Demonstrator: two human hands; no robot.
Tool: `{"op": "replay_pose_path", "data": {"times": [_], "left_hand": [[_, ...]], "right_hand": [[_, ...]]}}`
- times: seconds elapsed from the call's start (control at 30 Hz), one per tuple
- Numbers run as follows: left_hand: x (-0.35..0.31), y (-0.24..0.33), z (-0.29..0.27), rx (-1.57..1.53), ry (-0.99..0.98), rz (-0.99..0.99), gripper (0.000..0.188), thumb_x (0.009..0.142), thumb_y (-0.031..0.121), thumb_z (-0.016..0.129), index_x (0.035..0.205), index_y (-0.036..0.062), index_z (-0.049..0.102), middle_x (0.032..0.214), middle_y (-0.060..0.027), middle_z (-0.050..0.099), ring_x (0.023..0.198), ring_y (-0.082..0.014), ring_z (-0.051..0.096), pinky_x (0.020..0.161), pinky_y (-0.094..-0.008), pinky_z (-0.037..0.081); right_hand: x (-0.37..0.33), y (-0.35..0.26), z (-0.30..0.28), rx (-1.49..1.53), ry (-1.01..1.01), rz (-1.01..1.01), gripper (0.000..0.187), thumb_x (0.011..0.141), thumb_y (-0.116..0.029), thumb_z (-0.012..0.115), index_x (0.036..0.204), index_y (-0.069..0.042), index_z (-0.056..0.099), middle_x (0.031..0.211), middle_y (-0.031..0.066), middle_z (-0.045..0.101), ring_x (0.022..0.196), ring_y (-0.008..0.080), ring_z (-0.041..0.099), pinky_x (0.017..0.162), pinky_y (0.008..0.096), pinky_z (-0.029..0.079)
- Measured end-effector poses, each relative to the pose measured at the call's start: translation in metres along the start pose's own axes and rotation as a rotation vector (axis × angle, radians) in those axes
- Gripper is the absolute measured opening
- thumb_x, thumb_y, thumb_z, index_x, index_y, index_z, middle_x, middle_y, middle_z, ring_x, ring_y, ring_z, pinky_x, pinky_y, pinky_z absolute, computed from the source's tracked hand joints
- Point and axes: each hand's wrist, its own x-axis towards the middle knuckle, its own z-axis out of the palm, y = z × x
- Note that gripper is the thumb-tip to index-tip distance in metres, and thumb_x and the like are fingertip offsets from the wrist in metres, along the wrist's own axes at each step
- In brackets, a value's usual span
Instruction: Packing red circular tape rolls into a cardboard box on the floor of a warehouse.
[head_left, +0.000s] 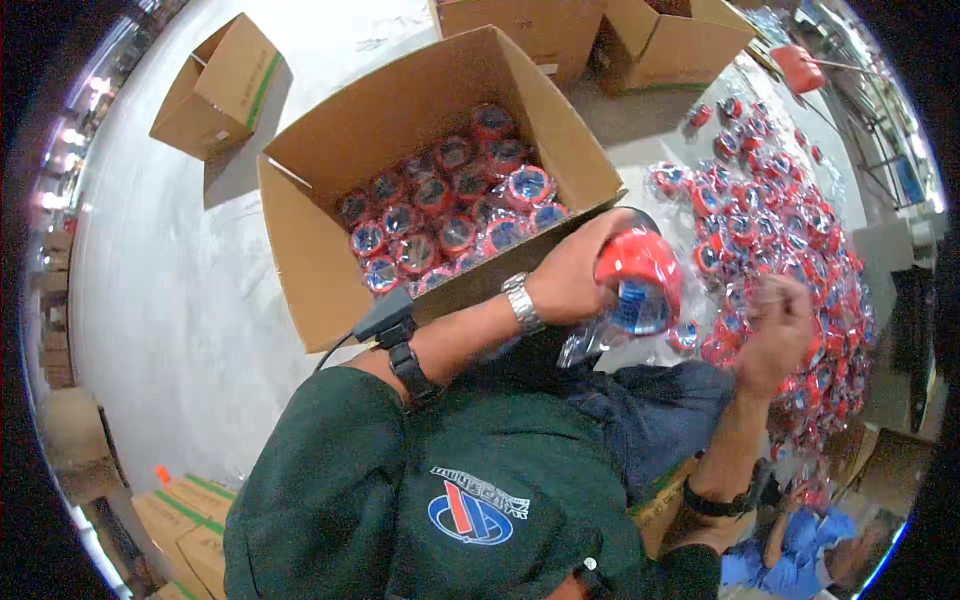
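Note:
My left hand [572, 282], with a silver watch at the wrist, is closed round a roll of red tape [640, 270] in clear plastic, its inner core blue. It holds the roll just outside the near right corner of an open cardboard box [370, 115]. Inside that box, similar wrapped rolls [430, 195] stand in rows. My right hand [780, 335] hovers over or at the edge of a large heap of wrapped red rolls [745, 225] on the right. Motion smears its fingers, so whether it grips a roll is unclear.
Another open carton [220, 90] stands at the far left, and more cartons [660, 50] at the back. A red dustpan-like scoop [797, 68] lies beyond the heap. Flat-topped boxes [185, 525] sit at lower left. A person in blue [795, 550] is at lower right.

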Motion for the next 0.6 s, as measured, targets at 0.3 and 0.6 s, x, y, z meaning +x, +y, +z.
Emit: {"op": "replay_pose_path", "data": {"times": [0.3,0.6], "left_hand": [[0.017,0.048,-0.025,-0.083,-0.415,0.331,0.083,0.061,0.014,0.072,0.133,0.0019,0.031,0.109,-0.0195,0.049,0.104,-0.0365,0.049,0.091,-0.0381,0.041],[0.032,-0.18,-0.153,-0.052,0.47,-0.381,0.052,0.064,-0.011,0.047,0.112,0.0057,0.059,0.107,-0.006,0.061,0.099,-0.0169,0.057,0.09,-0.0275,0.043]], "right_hand": [[0.004,0.043,0.022,0.221,-0.906,0.319,0.007,0.078,-0.008,0.062,0.079,-0.001,0.06,0.073,0.0003,0.056,0.068,0.006,0.05,0.062,0.0219,0.041],[0.041,0.166,-0.099,0.37,0.079,0.419,0.019,0.092,-0.018,0.053,0.104,-0.004,0.054,0.082,-0.0006,0.052,0.072,0.008,0.048,0.063,0.0231,0.041]]}}
